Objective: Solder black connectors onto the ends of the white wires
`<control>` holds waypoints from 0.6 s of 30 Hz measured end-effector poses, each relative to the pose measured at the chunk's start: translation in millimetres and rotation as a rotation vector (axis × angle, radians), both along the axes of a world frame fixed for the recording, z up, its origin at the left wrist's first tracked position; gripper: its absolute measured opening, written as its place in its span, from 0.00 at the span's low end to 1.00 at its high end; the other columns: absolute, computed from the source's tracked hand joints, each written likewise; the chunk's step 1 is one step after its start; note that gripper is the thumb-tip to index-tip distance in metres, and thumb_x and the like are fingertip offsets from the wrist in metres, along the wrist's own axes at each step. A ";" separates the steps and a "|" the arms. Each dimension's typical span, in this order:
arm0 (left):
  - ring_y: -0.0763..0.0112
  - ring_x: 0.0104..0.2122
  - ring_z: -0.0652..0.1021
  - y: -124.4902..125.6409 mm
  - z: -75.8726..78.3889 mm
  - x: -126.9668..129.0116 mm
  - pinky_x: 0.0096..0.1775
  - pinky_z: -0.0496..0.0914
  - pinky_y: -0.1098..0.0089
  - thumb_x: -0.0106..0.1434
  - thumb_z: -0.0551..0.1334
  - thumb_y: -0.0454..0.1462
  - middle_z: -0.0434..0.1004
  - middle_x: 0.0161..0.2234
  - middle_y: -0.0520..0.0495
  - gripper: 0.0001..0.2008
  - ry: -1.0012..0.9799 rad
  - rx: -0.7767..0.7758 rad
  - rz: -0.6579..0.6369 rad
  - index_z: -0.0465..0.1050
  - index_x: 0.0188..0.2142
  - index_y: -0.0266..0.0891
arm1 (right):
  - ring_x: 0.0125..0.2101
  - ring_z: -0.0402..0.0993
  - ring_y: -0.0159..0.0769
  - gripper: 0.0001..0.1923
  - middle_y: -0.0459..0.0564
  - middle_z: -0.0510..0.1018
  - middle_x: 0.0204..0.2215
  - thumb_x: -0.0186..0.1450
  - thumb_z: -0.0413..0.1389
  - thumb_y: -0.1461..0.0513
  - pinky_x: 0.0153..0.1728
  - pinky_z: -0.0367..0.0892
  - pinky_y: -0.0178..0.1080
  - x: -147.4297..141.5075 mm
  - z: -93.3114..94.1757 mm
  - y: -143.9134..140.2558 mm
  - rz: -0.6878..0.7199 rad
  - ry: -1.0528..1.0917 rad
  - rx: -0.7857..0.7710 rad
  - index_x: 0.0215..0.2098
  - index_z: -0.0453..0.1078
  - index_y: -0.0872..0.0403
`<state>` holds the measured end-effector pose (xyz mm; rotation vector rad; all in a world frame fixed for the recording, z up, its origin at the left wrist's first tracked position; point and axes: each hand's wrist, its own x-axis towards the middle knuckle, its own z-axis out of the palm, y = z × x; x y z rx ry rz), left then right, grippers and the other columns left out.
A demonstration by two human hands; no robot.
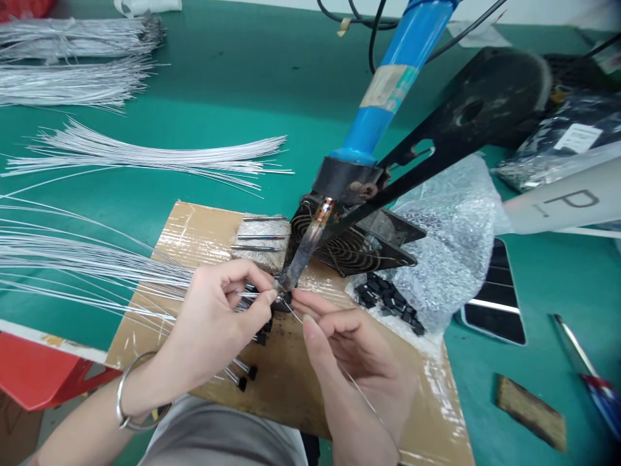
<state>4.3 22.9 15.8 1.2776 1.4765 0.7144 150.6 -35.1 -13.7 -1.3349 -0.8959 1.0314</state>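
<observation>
- Blue iron (pixel 388 97), one, slanting down to its grey tip (pixel 301 259), which meets the work just beyond the left fingertips.
- Left hand (pixel 218 327), one: thumb and forefinger pinched together on a wire (pixel 246 294) right beside the tip; other fingers curled under. Exact end of the wire too small to make out.
- Right hand (pixel 356 362), one: thumb and forefinger closed on a thin strand (pixel 361 390), the remaining fingers loosely bent. Strand runs from near the tip, through the pinch, down across the palm.
- Bangle (pixel 121 395), silver-coloured, on the left wrist.
- Pale wires (pixel 97 252), many, fanned out left of the left hand, over the cardboard (pixel 194 226).
- Black ends (pixel 241 382), on wires below the left hand.
- Block (pixel 264 255), bearing metal pins, behind the left hand.
- Fan (pixel 339 246), black, behind the tip.
- Black parts (pixel 388 301), heaped by the bubble wrap (pixel 449 239), beyond the right hand.
</observation>
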 end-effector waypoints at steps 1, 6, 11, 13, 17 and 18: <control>0.61 0.35 0.80 0.3 -0.1 0.1 0.32 0.68 0.68 0.58 0.64 0.39 0.82 0.35 0.40 0.07 0.001 0.000 0.001 0.77 0.28 0.38 | 0.45 0.86 0.37 0.10 0.49 0.87 0.45 0.68 0.65 0.62 0.48 0.79 0.34 -0.3 0.0 0.1 -0.010 0.006 -0.004 0.29 0.72 0.51; 0.59 0.36 0.81 1.6 -1.7 0.4 0.34 0.69 0.67 0.58 0.64 0.39 0.82 0.35 0.41 0.07 0.007 -0.003 0.005 0.77 0.28 0.39 | 0.45 0.85 0.36 0.10 0.49 0.87 0.45 0.68 0.64 0.61 0.49 0.78 0.33 -0.7 -1.7 -0.2 -0.007 0.024 -0.005 0.29 0.72 0.50; 0.58 0.37 0.81 -0.9 -1.4 -0.3 0.36 0.70 0.65 0.58 0.63 0.39 0.82 0.35 0.40 0.07 -0.003 -0.003 -0.005 0.76 0.28 0.38 | 0.45 0.85 0.32 0.10 0.47 0.87 0.45 0.69 0.64 0.62 0.49 0.77 0.30 0.0 -2.6 0.1 0.005 0.023 0.005 0.29 0.72 0.50; 0.58 0.37 0.81 -2.1 -0.5 -0.6 0.36 0.70 0.65 0.58 0.63 0.39 0.82 0.35 0.40 0.07 -0.005 -0.006 -0.003 0.76 0.28 0.38 | 0.45 0.85 0.33 0.10 0.47 0.87 0.45 0.69 0.64 0.62 0.49 0.78 0.31 -1.6 -0.1 -0.2 -0.011 0.032 -0.011 0.29 0.72 0.50; 0.58 0.37 0.81 -2.5 0.4 -0.5 0.36 0.71 0.65 0.58 0.63 0.40 0.82 0.36 0.40 0.07 -0.007 -0.005 0.000 0.76 0.29 0.38 | 0.45 0.85 0.35 0.11 0.49 0.86 0.45 0.68 0.65 0.61 0.50 0.78 0.35 -6.4 6.1 -1.2 -0.061 0.037 -0.061 0.28 0.71 0.51; 0.58 0.37 0.81 -2.3 0.4 -0.5 0.36 0.71 0.65 0.58 0.63 0.40 0.82 0.36 0.39 0.07 -0.008 -0.005 -0.001 0.76 0.29 0.38 | 0.44 0.85 0.36 0.11 0.49 0.86 0.44 0.67 0.65 0.61 0.50 0.78 0.35 -7.3 7.0 -1.3 -0.063 0.040 -0.065 0.28 0.72 0.51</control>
